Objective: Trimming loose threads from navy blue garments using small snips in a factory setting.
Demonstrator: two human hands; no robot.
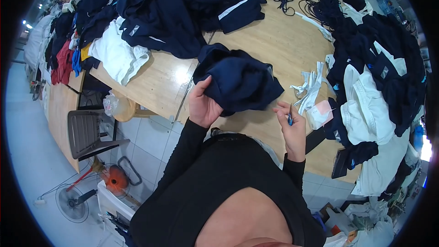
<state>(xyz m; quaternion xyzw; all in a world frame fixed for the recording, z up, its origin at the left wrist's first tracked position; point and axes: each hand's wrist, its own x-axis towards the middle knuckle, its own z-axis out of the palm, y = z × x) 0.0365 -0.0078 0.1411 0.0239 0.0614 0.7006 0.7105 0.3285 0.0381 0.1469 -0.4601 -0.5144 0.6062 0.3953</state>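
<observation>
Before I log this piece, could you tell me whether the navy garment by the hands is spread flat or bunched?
Bunched: the navy garment sits crumpled in deep folds, gripped by the left hand.

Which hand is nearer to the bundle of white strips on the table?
Right. The right hand, holding a small blue tool, sits just beside the white strips. The left hand grips the navy garment on the far side.
</observation>
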